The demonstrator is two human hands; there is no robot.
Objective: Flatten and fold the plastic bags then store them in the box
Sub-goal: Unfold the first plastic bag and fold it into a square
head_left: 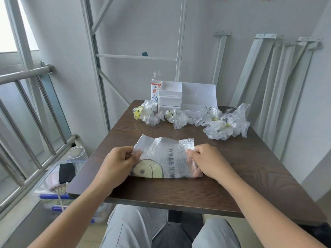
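On dark wood table [250, 169] by grey wall, crumpled plastic bags [225, 124]

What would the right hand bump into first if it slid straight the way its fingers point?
The right hand points leftward across the flattened bag that both hands pinch. Going straight on, it would likely meet the left hand first, at the bag's other edge; depth is hard to judge.

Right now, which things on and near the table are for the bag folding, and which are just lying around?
For the job:
flat bag
left hand
right hand
crumpled bags
white box

Lying about:
bottle
clear jar
phone
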